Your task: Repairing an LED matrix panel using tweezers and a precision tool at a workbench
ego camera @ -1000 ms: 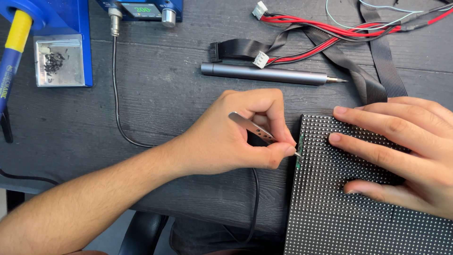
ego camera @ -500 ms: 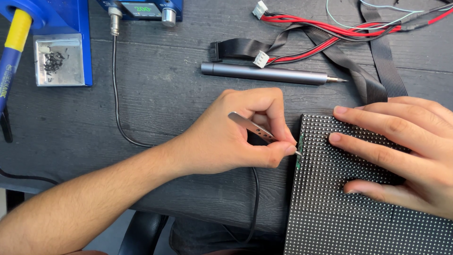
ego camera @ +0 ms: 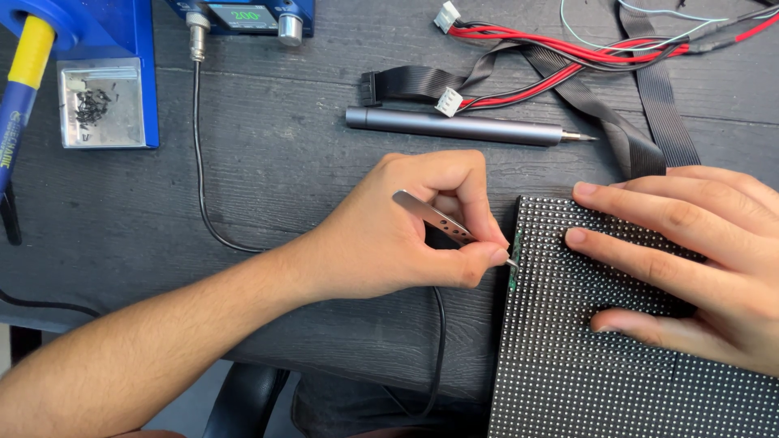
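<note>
- The left hand (ego camera: 398, 235) has its fingers (ego camera: 479, 261) pinching metal tweezers (ego camera: 442, 223), tip touching the left edge of the dotted LED panel (ego camera: 584, 357).
- The right hand (ego camera: 698, 259) lies flat on the panel, fingers spread.
- The panel rests on the dark desk (ego camera: 284, 162), near a grey pen-shaped tool (ego camera: 462, 126).

Bright, even light; soft shadows, sharp focus, no glare.

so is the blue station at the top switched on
On: the blue station at the top edge has a lit display showing green digits.
</note>
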